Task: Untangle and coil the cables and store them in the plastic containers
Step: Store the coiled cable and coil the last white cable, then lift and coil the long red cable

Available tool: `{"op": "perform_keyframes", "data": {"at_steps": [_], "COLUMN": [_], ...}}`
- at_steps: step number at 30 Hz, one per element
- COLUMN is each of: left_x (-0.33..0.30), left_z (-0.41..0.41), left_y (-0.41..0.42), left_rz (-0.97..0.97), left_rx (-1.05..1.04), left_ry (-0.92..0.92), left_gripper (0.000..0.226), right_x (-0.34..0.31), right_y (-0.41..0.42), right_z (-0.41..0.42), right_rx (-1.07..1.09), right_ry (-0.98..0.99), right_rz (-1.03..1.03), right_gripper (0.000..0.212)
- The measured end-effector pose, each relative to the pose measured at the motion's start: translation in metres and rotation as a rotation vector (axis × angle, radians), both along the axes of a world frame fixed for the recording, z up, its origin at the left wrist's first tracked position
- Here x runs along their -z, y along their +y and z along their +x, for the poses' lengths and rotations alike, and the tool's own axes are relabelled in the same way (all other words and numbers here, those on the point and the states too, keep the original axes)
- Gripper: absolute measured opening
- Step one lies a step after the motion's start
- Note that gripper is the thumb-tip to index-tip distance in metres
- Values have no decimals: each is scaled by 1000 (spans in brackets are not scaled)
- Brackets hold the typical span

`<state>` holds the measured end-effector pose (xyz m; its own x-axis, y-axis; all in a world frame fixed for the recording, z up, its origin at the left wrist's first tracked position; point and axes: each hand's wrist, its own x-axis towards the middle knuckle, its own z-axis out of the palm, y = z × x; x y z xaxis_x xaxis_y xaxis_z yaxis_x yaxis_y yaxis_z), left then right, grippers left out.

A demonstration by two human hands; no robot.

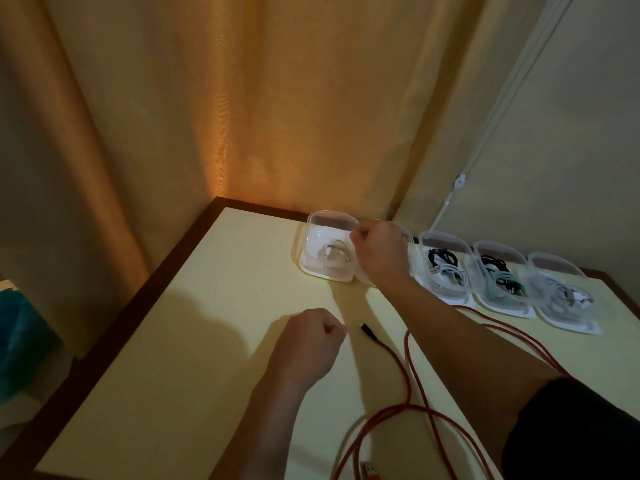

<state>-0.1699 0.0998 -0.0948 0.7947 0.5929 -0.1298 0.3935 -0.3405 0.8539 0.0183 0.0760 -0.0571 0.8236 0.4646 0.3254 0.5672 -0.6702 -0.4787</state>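
At twelve o'clock, right hand (375, 252) pinches the white-cable container (327, 252), likely closing it; left hand (311, 341) fisted, empty, beside the uncoiled red cable (398, 362).

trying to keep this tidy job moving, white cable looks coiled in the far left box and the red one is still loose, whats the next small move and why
Probably take the right hand off the leftmost container, where the white cable already lies coiled, and pick up the red cable. It sprawls in loose loops on the table, its dark plug near the curled, empty left hand.
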Motion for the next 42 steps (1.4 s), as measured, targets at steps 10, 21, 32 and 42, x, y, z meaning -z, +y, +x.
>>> {"op": "perform_keyframes", "data": {"at_steps": [10, 21, 32, 42], "left_x": [-10, -5, -36, -138], "left_z": [7, 15, 19, -16], "left_y": [-58, -79, -63, -101], "left_rz": [252, 291, -90, -88], "left_rx": [257, 290, 137, 65], "left_ry": [212, 235, -372, -208], "left_gripper": [37, 14, 11, 37], "right_x": [-2, 13, -14, -87], "right_y": [-160, -189, -175, -208], "right_z": [-97, -102, -116, -142], "right_rx": [12, -17, -98, -192], "right_ry": [478, 580, 768, 618], "right_rz": [33, -233, 439, 793], "right_gripper": [24, 26, 36, 30]}}
